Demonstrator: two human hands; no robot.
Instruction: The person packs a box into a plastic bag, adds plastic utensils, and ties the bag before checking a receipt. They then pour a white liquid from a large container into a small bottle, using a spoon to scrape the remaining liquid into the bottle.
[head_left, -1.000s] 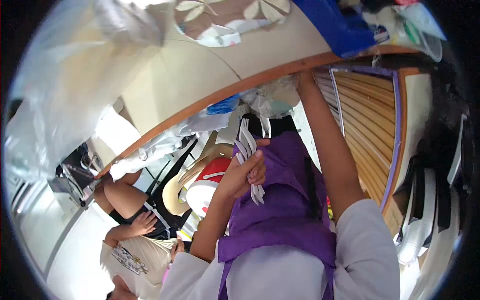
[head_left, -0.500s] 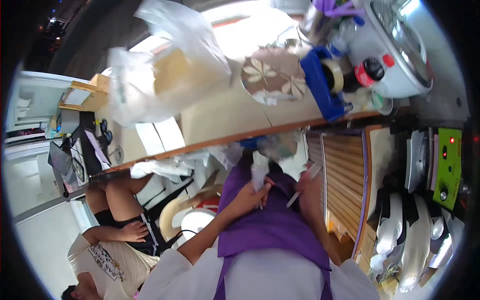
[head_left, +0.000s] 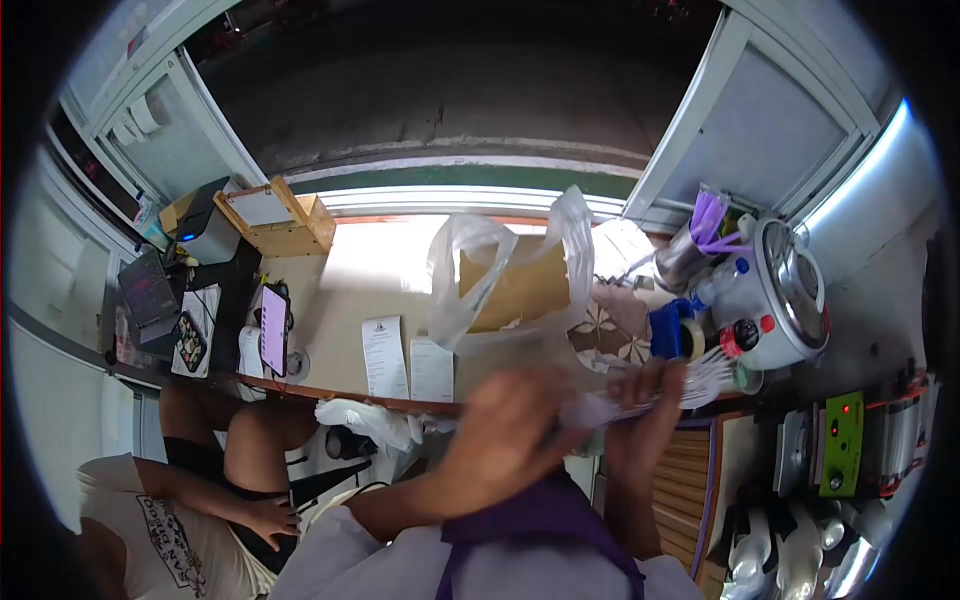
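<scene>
Raised above the counter's front edge, my right hand (head_left: 642,415) is closed around a bunch of clear plastic forks (head_left: 708,380), their tines pointing right. My left hand (head_left: 505,425) is beside it, smeared by motion, so its fingers do not show clearly. Between the two hands is a whitish blurred piece (head_left: 592,408); whether it is the forks' handles or a wrapper I cannot make out. Behind them on the counter stands a translucent plastic bag (head_left: 465,275) with a brown paper package (head_left: 525,285) in it.
Two printed receipts (head_left: 385,355) lie left of the bag. A phone (head_left: 273,328) stands farther left. At right are a blue tape dispenser (head_left: 668,330), a cola bottle (head_left: 740,338) and a large lidded pot (head_left: 785,290). Another person (head_left: 185,520) sits at lower left.
Both hands have risen from in front of the apron to the counter's edge. The forks now point right, and my left hand has become blurred. The view has tilted up, showing the window opening.
</scene>
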